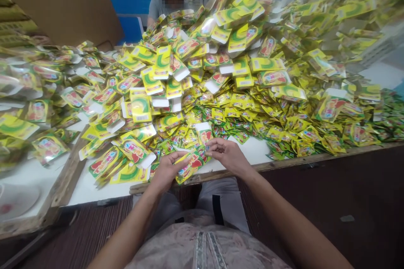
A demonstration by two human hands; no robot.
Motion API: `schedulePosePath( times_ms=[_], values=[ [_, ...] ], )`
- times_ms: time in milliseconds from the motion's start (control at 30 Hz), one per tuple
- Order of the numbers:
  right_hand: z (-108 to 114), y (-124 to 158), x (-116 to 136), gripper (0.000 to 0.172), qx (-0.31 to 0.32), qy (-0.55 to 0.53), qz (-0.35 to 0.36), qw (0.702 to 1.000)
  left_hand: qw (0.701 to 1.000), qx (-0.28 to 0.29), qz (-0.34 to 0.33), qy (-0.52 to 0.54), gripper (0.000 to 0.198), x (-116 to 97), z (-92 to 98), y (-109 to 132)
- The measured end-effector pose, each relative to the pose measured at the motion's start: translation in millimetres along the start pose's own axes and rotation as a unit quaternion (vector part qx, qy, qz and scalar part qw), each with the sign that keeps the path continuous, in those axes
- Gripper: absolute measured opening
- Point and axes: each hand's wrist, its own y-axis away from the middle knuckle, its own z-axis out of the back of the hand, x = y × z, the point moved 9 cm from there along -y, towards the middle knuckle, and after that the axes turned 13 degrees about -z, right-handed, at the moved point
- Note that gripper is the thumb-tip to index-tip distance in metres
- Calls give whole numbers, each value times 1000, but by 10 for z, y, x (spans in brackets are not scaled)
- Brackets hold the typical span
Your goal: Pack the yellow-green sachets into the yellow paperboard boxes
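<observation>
My left hand (167,171) grips a small yellow and green printed carton (188,167) near the table's front edge, thumb on its face and fingers behind. At the carton's right end is my right hand (227,155), its fingertips pinched together. A small packet seems to lie at those fingertips, but it is too small and covered to make out. Just beyond the hands, a carton with a white flap (203,131) lies in the pile. Small yellow and green sachets (227,113) are heaped behind it.
Yellow cartons (176,63) are piled high across the table, with loose sachets (303,134) at right. A wooden strip (67,168) divides the white tabletop at left, where a white container (19,197) stands. Another person (158,6) is behind the pile.
</observation>
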Motion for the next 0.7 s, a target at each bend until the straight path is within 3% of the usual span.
schedulePosePath(
  times_ms=[100,300,467,600,700],
  values=[
    [-70,121,41,18,-22,35,28,999,1000,-11,21,8,39,29,22,6],
    [-235,228,61,33,-5,54,13,998,999,9,24,25,37,8,-65,5],
    [-267,187,23,43,-4,-32,4,999,999,7,24,43,33,1,-88,26],
    [-429,157,-7,46,38,-21,-8,999,997,-18,37,58,29,-5,-87,71],
    [-533,153,33,48,64,-56,-9,996,998,6,46,41,34,-51,-126,118]
  ],
)
